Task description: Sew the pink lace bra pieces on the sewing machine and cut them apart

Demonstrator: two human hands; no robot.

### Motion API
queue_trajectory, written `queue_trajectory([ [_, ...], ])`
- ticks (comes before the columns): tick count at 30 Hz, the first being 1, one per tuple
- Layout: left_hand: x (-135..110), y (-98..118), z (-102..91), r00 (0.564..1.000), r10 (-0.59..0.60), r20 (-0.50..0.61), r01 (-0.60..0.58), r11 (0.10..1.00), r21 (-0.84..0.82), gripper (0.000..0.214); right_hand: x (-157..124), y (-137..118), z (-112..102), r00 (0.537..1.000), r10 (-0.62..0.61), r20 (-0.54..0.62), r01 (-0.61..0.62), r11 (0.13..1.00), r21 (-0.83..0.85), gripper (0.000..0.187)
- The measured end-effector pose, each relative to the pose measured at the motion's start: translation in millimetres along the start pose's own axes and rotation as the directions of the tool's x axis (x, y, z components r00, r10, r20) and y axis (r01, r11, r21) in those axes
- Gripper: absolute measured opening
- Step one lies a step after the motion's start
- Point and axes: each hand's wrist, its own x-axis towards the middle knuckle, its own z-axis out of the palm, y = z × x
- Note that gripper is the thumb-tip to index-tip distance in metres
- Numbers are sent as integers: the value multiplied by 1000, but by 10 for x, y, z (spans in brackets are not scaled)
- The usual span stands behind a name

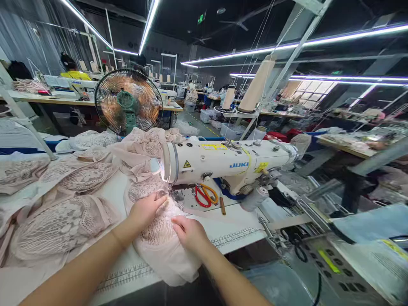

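Observation:
A pale pink lace bra piece (pixel 159 231) lies under the needle end of a white sewing machine (pixel 197 159), its lower part draping over the table's front edge. My left hand (pixel 147 209) presses on the lace close to the needle, its fingers closed on the fabric. To the right, my right hand (pixel 188 231) pinches the edge of the same piece between thumb and fingers. The lamp lights the cloth at the needle, and the needle tip itself is too small to make out. Scissors with red and orange handles (pixel 206 195) rest on the machine bed beside a small wooden-handled tool (pixel 222 205).
More lace pieces (pixel 63 225) are spread over the table's left side. A large fan (pixel 127 102) stands behind. Thread cones (pixel 258 85) rise beyond the machine, and a grey thread spool (pixel 259 197) sits at its right. A measuring tape (pixel 236 237) runs along the front edge.

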Motion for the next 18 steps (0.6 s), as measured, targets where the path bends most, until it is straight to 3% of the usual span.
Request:
queue_trajectory([
  [8, 56, 93, 15, 999, -19, 44, 18, 1000, 16, 37, 15, -29, -72, 994, 86, 74, -71, 982, -176, 42],
  [18, 141, 207, 29, 996, -64, 59, 66, 998, -25, 30, 146, 33, -204, 992, 61, 107, -35, 973, -227, 34],
])
